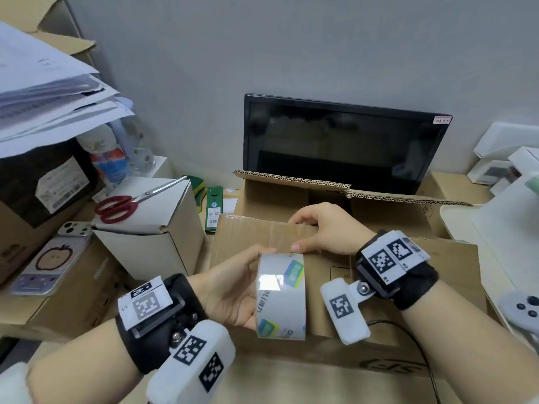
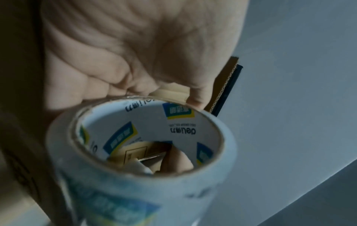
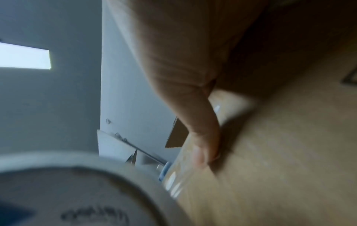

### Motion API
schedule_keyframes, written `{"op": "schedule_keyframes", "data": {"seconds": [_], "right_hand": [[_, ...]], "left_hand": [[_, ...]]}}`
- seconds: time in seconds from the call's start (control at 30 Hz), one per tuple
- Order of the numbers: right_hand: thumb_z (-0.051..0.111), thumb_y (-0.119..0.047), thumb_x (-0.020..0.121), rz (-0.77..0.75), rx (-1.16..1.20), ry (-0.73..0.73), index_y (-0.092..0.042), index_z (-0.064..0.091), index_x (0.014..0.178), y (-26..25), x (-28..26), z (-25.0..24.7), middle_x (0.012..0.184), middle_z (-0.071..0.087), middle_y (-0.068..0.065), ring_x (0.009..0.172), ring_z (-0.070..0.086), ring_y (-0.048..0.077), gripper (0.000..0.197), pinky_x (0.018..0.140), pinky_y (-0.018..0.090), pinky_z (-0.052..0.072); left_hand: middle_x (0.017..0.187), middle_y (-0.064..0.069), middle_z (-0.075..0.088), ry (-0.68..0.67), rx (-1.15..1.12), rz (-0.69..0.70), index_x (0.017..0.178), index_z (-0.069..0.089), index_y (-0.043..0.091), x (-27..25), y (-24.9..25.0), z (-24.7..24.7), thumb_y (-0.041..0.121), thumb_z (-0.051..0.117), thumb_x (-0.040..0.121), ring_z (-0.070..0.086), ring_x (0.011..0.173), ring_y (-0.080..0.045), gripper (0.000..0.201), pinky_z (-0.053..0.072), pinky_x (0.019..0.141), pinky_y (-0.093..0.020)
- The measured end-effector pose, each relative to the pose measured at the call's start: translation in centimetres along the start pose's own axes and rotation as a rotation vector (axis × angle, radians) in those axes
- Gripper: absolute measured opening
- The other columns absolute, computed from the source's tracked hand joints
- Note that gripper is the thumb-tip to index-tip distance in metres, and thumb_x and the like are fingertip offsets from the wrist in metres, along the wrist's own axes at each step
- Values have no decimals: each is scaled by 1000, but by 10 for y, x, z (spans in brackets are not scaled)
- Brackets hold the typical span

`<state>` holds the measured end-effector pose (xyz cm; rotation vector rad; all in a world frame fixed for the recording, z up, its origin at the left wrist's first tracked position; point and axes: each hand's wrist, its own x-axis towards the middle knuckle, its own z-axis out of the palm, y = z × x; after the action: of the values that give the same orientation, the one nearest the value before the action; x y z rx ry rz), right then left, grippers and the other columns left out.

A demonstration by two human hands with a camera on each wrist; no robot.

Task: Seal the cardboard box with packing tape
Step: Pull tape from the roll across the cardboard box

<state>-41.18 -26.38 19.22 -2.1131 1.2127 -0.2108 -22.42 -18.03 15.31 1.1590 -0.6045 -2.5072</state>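
Note:
The brown cardboard box (image 1: 344, 266) lies in front of me, its near flap (image 1: 248, 237) folded down and its far flaps (image 1: 291, 182) standing up. My left hand (image 1: 233, 287) grips a roll of clear packing tape (image 1: 281, 295) on edge just above the box top; the left wrist view looks into the roll's printed core (image 2: 173, 122). A shiny strip of tape runs from the roll onto the near flap. My right hand (image 1: 323, 228) holds that flap, thumb (image 3: 201, 145) pressed on the tape and fingers bent over the flap's far edge. The blurred roll (image 3: 77, 191) fills the right wrist view's lower left.
A black monitor (image 1: 341, 144) leans on the wall behind the box. Red-handled scissors (image 1: 131, 204) lie on a small white box (image 1: 151, 246) at left, beside a phone (image 1: 49, 258) and stacked papers (image 1: 49, 88). A white tray (image 1: 495, 228) and a controller (image 1: 522, 310) sit at right.

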Motion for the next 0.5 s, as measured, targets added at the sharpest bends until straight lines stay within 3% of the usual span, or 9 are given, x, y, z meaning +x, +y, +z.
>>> {"op": "schedule_keyframes", "data": {"seconds": [0.07,0.17,0.23,0.33,0.4,0.5], "right_hand": [[81,-27,68,25,-25,39,-28,63,95,-4,1,2,94,62,-9,93,58,11,32,85,31,49],[83,-26,65,65,-3,46,-32,61,86,-5,5,4,87,62,-10,88,59,12,31,83,34,50],[83,-26,64,81,2,43,-33,61,84,-5,6,4,82,60,-12,84,59,12,31,81,35,51],[84,-26,63,81,2,54,-33,61,84,-5,7,4,82,60,-11,84,59,13,31,82,36,51],[83,-27,64,69,10,62,-34,61,84,-4,8,5,86,63,-9,86,60,13,31,84,38,52],[83,-30,64,67,12,69,-34,62,88,-4,9,8,92,65,-7,88,61,14,32,85,41,52]], "left_hand": [[96,-13,71,0,-7,6,92,74,11,-1,-2,3,49,78,56,68,88,-27,52,46,94,-41],[85,-12,73,71,-51,33,79,76,12,-1,-4,7,52,63,64,70,74,-26,45,54,79,-39],[89,-16,69,60,-98,51,84,72,7,-1,-4,7,53,58,70,69,77,-29,51,52,82,-42],[96,-25,63,-43,-217,78,95,63,-3,-5,0,8,48,68,71,66,84,-37,57,54,81,-41],[99,-26,65,-68,-216,102,97,65,-2,-5,2,8,39,77,61,67,87,-35,56,53,83,-40],[106,-24,63,-38,-186,139,99,66,4,0,0,6,33,69,64,64,90,-34,45,52,85,-38]]}}
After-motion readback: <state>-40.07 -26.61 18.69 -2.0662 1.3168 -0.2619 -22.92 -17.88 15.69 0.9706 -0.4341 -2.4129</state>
